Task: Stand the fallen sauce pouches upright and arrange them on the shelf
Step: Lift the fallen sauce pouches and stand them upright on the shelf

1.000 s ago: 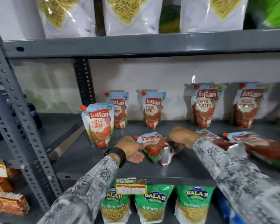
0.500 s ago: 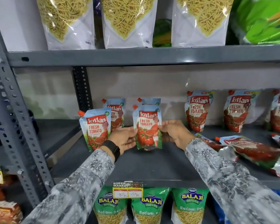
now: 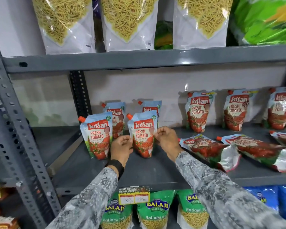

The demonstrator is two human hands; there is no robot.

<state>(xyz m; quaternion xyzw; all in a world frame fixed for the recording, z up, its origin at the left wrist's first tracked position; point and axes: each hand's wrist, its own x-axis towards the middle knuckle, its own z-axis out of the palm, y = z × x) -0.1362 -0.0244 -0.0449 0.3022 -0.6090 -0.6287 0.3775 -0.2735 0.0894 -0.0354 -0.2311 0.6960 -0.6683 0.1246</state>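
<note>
A small Kissan tomato ketchup pouch (image 3: 143,134) stands upright on the grey shelf (image 3: 155,176), in the front row. My left hand (image 3: 122,147) holds its left edge and my right hand (image 3: 167,139) pinches its right edge. Another upright pouch (image 3: 97,136) stands just left of it, with two more (image 3: 117,116) (image 3: 151,107) behind. Three larger pouches (image 3: 198,111) (image 3: 236,111) (image 3: 281,109) stand against the back wall on the right. In front of those, three pouches lie flat (image 3: 208,147) (image 3: 257,147) (image 3: 284,138).
The upper shelf beam (image 3: 139,58) carries white bags of yellow sev (image 3: 127,22) and a green bag (image 3: 264,19). A perforated steel post (image 3: 15,129) rises at the left. Green Balaji bags (image 3: 155,210) and a price tag (image 3: 134,195) sit below the shelf edge.
One second ago the pouch lay flat under my hands. I lifted it upright and set it down in the front row, right of the first front pouch.
</note>
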